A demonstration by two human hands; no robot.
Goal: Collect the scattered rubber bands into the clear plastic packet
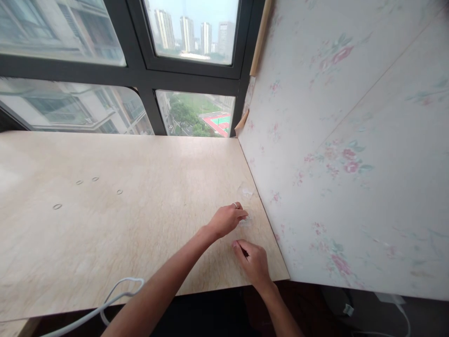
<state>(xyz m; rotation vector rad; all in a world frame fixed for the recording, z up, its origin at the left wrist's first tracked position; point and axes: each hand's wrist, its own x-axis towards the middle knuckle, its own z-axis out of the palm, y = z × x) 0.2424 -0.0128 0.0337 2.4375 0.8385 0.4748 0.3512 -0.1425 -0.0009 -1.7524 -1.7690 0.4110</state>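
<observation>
Nearest to us, a white cable loops over the sill's front edge, well to the left of the small clear plastic bag that serves as our landmark. Just in front of that bag is our right hand, its fingers curled in and its thumb pressed to the forefinger; we cannot tell whether anything is between them. Our left hand, with a ring on one finger, reaches the left side of the small clear plastic bag. Its fingers bend down together over the bag, but we cannot tell whether they pinch it or only touch it. The bag lies on the marble-patterned windowsill. Just beyond it we see another piece of clear plastic. Well to its left lie four thin loops, apart from one another. Right of the bag rises floral wallpaper; far behind it stands the dark-framed window, with tower blocks outside.
</observation>
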